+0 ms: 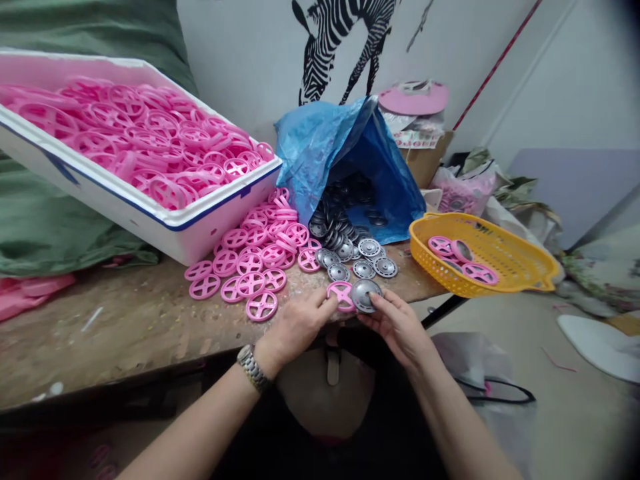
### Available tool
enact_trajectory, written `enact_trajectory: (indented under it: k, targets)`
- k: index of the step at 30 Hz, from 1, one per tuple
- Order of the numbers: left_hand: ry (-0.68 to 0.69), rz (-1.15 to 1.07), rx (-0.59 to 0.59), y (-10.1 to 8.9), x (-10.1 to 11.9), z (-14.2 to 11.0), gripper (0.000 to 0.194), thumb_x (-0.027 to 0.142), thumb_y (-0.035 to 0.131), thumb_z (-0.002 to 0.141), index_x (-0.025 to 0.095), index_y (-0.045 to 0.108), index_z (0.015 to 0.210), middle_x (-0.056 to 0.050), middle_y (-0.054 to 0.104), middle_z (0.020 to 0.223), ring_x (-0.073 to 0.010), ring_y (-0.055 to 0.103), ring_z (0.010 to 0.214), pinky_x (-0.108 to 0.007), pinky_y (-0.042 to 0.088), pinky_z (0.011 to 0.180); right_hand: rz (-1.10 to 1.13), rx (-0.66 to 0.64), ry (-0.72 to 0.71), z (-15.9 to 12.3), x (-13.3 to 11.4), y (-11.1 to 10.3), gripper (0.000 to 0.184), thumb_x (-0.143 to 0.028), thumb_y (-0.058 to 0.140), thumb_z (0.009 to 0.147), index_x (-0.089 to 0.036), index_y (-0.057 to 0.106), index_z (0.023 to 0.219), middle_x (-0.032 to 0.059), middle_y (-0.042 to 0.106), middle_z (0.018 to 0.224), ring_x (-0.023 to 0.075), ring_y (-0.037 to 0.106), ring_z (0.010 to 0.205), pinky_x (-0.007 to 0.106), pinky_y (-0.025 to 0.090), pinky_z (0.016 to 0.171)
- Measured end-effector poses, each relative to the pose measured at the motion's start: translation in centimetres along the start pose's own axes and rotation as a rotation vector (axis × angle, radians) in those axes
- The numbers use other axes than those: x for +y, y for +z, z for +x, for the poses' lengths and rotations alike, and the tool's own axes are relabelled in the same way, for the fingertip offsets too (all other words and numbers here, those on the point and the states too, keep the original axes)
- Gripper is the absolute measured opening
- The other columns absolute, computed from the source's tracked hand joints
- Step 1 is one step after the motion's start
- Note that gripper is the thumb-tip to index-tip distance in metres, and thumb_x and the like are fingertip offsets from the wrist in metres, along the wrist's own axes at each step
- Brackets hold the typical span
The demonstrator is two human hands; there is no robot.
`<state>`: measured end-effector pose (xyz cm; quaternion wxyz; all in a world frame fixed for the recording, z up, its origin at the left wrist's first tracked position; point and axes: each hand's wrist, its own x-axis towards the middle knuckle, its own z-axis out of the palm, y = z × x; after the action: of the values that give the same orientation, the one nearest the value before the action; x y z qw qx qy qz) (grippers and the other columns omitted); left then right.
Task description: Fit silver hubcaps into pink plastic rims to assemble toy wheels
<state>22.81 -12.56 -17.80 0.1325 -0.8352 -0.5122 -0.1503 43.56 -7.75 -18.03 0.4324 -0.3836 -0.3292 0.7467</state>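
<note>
Near the table's front edge, my left hand (303, 321) pinches a pink plastic wheel rim (342, 295) with open spokes. My right hand (395, 323) grips a round grey hubcap (364, 295) between thumb and fingers. The two parts are side by side, the hubcap's edge overlapping the rim's right side. Just beyond my hands lie several loose grey hubcaps (364, 268), which spread from a blue plastic bag (320, 137). Left of them is a heap of pink wheel rims (250, 285) on the worn table (165, 327).
A white foam box (200, 233) full of pink rims tilts toward the table at left. On the right, a yellow basket (520, 257) holds several wheels at the table's edge. Behind it are a cardboard box (425, 160) and a plastic bag of pink parts (463, 190).
</note>
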Motion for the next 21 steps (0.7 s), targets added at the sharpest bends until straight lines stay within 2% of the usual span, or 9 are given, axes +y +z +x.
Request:
enact_trajectory:
  k: [2,4,7,9,10,12,16,21]
  targets:
    - [0.005,-0.094,0.008,0.3,0.6,-0.6,0.028,0.016,0.042,0.099,0.019,0.056,0.123,-0.006,0.063,0.094,-0.0183,0.063,0.082,-0.028,0.051,0.069,-0.023,-0.037,0.046,0.0,0.2,0.3,0.037,-0.041,0.091,0.061,-0.021,0.072,0.086,0.0003,0.073,0.085,0.0143,0.066,0.074,0.027,0.054,0.069]
    - [-0.099,-0.277,0.029,0.5,1.3,-0.9,0.032,0.014,0.041,0.098,0.022,0.054,0.127,-0.007,0.063,0.099,-0.0196,0.064,0.087,-0.031,0.054,0.074,-0.042,-0.061,0.048,-0.1,0.6,0.6,0.036,-0.041,0.091,0.061,-0.02,0.07,0.083,0.0006,0.073,0.083,0.0153,0.067,0.075,0.028,0.054,0.069]
    - [-0.448,-0.815,0.041,0.1,2.6,-0.9,0.041,0.013,0.045,0.093,0.023,0.044,0.133,-0.007,0.062,0.103,-0.0185,0.067,0.087,-0.034,0.058,0.076,-0.065,-0.014,-0.011,-0.1,1.0,0.9,0.041,-0.043,0.091,0.058,-0.02,0.067,0.08,0.0002,0.073,0.079,0.0156,0.066,0.072,0.028,0.054,0.068]
    - [-0.707,-1.253,-0.022,-0.4,3.5,-0.7,0.046,0.017,0.052,0.091,0.022,0.038,0.134,-0.006,0.061,0.104,-0.0166,0.069,0.08,-0.033,0.06,0.071,-0.088,0.034,-0.063,0.0,1.2,0.9,0.043,-0.044,0.092,0.056,-0.02,0.065,0.081,-0.0005,0.072,0.077,0.0149,0.065,0.07,0.027,0.053,0.066]
    - [-0.807,-1.435,-0.06,-0.6,3.8,-0.6,0.047,0.021,0.056,0.09,0.021,0.037,0.133,-0.005,0.061,0.103,-0.0155,0.07,0.076,-0.031,0.06,0.068,-0.101,0.047,-0.087,0.0,1.3,0.9,0.044,-0.043,0.091,0.056,-0.021,0.064,0.083,-0.0007,0.072,0.078,0.0149,0.065,0.07,0.026,0.052,0.066]
    - [-0.917,-1.661,-0.105,-0.9,4.4,-0.5,0.047,0.028,0.063,0.088,0.019,0.042,0.128,-0.005,0.063,0.1,-0.0143,0.07,0.073,-0.029,0.06,0.067,-0.137,0.036,-0.128,0.0,1.4,0.7,0.047,-0.042,0.09,0.058,-0.022,0.063,0.091,-0.0004,0.074,0.081,0.016,0.067,0.073,0.027,0.052,0.068]
    - [-0.957,-1.761,-0.074,-0.4,4.9,-0.6,0.04,0.037,0.071,0.083,0.014,0.057,0.113,-0.004,0.067,0.088,-0.0123,0.069,0.068,-0.024,0.059,0.065,-0.296,-0.063,-0.193,-0.2,1.8,0.5,0.046,-0.036,0.085,0.065,-0.024,0.065,0.104,0.0023,0.075,0.094,0.0201,0.069,0.088,0.033,0.053,0.083]
    - [-0.928,-1.676,0.039,0.3,5.0,-0.8,0.032,0.036,0.069,0.083,0.015,0.063,0.106,-0.003,0.068,0.087,-0.0122,0.068,0.069,-0.024,0.058,0.064,-0.439,-0.108,-0.229,-1.1,2.2,0.5,0.037,-0.031,0.077,0.073,-0.023,0.068,0.108,0.004,0.074,0.105,0.0223,0.068,0.098,0.036,0.052,0.089]
